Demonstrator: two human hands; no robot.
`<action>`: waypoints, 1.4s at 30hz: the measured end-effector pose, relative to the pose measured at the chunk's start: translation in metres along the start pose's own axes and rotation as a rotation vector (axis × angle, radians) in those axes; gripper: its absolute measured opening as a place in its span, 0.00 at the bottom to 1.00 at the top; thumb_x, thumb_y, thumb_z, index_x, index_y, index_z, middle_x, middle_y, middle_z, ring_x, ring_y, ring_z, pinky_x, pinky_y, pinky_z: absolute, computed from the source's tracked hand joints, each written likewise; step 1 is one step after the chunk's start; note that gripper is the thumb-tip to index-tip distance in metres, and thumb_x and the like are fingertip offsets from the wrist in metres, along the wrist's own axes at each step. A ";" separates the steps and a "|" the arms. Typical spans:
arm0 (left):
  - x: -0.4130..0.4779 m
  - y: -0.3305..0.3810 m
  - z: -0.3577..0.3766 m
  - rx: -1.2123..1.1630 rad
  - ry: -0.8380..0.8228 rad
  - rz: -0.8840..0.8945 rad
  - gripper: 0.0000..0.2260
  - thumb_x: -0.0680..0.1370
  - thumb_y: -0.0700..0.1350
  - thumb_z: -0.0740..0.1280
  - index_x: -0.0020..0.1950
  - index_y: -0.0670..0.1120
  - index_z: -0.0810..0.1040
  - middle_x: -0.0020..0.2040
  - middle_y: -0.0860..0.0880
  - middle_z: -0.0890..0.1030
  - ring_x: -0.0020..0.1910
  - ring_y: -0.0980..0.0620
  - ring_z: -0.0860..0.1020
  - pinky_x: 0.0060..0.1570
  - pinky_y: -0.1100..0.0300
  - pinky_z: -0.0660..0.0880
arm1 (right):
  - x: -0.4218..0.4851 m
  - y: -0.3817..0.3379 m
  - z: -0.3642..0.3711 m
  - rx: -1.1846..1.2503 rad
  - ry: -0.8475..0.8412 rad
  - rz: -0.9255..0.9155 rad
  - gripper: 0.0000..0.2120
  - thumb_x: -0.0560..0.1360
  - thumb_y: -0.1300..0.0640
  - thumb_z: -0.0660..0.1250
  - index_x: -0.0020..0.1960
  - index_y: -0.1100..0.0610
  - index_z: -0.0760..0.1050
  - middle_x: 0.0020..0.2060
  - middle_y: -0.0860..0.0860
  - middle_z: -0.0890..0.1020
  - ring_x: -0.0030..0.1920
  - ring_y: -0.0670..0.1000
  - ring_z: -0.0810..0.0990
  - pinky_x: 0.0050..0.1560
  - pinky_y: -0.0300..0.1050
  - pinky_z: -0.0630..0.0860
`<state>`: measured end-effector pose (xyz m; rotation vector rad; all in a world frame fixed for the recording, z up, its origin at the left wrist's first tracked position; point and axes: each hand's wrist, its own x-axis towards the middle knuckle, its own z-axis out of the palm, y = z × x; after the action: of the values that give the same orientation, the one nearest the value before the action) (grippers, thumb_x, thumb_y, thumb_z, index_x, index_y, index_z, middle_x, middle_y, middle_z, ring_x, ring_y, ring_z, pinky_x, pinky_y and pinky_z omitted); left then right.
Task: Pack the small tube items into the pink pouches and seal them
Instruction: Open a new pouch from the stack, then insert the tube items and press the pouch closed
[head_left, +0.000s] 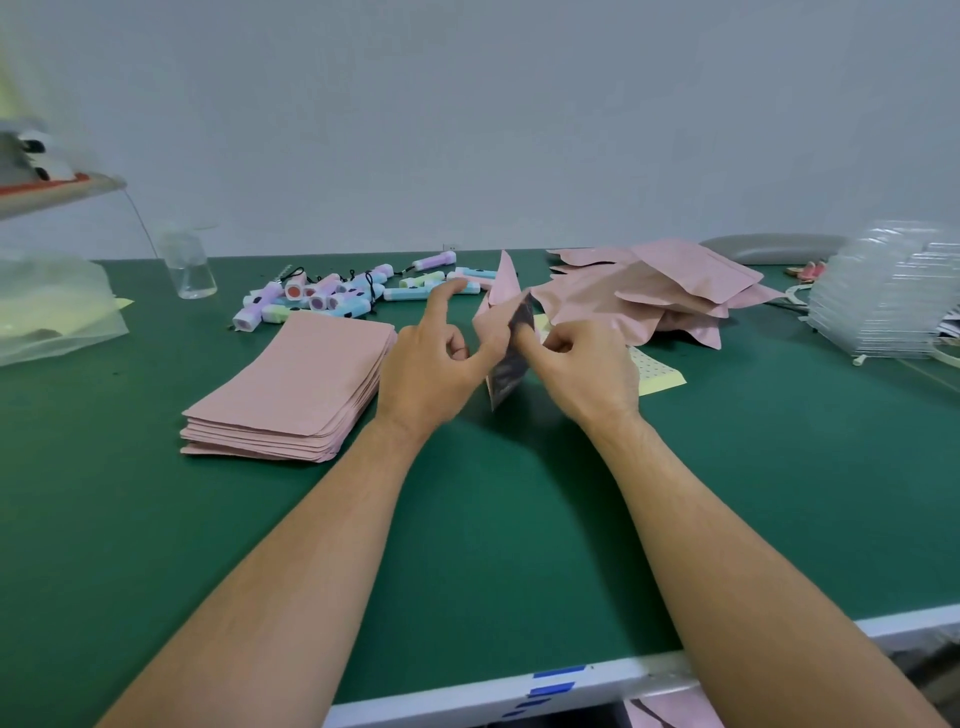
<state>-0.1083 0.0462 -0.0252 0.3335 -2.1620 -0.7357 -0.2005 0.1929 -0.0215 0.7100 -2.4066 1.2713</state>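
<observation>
My right fingertips (524, 338) are curled tight and pinch one wall of the pouch (505, 286) at its mouth. My left hand (431, 364) nips the opposite wall between thumb and a bent finger, while its index finger (441, 299) sticks up straight and free. So both hands grip it, the right hand (582, 364) more fully closed. The pouch stands on edge between my two sets of fingers, held clear of the table (467, 519). Its dark lining shows just above my right fingertips, so the mouth is parted. Whether a tube is already inside I cannot tell.

I judge I am spreading the mouth to load it, though pressing it shut would look much the same.

Beyond my left index finger, near its tip, lie the loose tubes (332, 296) in a scatter. Left of my left hand, just beside the wrist, sits the stack of flat pouches (301, 379). Past my right knuckles is the heap of bulging pouches (665, 291), and just right of that hand a yellow sheet (657, 376) peeks out.

If the pouch is empty, one hand must keep the mouth open alone while my left reaches forward for a tube, slides it in endwise, and both then pinch along the seal.
</observation>
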 end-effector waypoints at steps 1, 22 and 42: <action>0.000 0.000 -0.001 -0.036 0.014 0.040 0.28 0.76 0.67 0.61 0.73 0.55 0.71 0.27 0.53 0.76 0.29 0.53 0.74 0.34 0.54 0.73 | 0.000 0.000 0.000 0.001 0.017 -0.005 0.33 0.70 0.28 0.61 0.27 0.58 0.66 0.23 0.51 0.68 0.26 0.50 0.65 0.31 0.45 0.64; 0.093 -0.117 -0.036 0.874 -0.382 -0.573 0.29 0.77 0.58 0.57 0.75 0.47 0.71 0.79 0.43 0.68 0.77 0.39 0.66 0.75 0.31 0.47 | 0.007 0.000 0.012 -0.003 0.103 -0.039 0.25 0.67 0.33 0.57 0.27 0.54 0.69 0.25 0.49 0.76 0.30 0.51 0.75 0.35 0.45 0.74; 0.075 -0.010 -0.011 -0.348 0.142 -0.207 0.13 0.88 0.47 0.58 0.72 0.44 0.69 0.54 0.55 0.83 0.56 0.50 0.81 0.60 0.50 0.78 | 0.007 0.000 0.011 0.068 0.110 0.030 0.26 0.72 0.37 0.60 0.26 0.56 0.68 0.21 0.48 0.69 0.26 0.50 0.67 0.31 0.43 0.66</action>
<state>-0.1473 -0.0009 0.0203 0.4145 -1.8420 -1.1502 -0.2075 0.1817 -0.0242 0.6085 -2.3042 1.3724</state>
